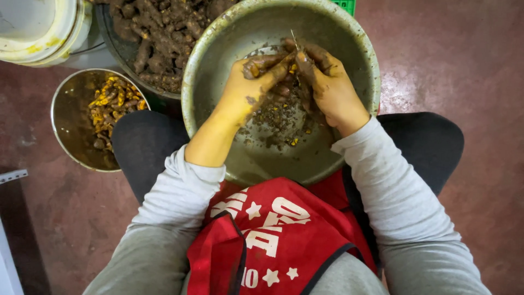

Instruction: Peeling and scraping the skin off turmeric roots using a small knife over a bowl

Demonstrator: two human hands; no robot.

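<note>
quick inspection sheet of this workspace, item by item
surface: reddish-brown floor, worn and stained; the big metal bowl rests on the person's lap.
job's things: small muddy root piece held between both hands over the bowl; thin blade sticks up between the fingers; peelings and bits lie in the bowl's bottom.
clutter: basin of unpeeled muddy roots at upper left; smaller metal bowl of yellow peeled pieces on the floor; white bucket at top left.
hands: left hand and right hand stained yellow and muddy, both closed on the root.
cables: nothing seen.
surroundings: red apron, grey sleeves, dark trousers.
</note>
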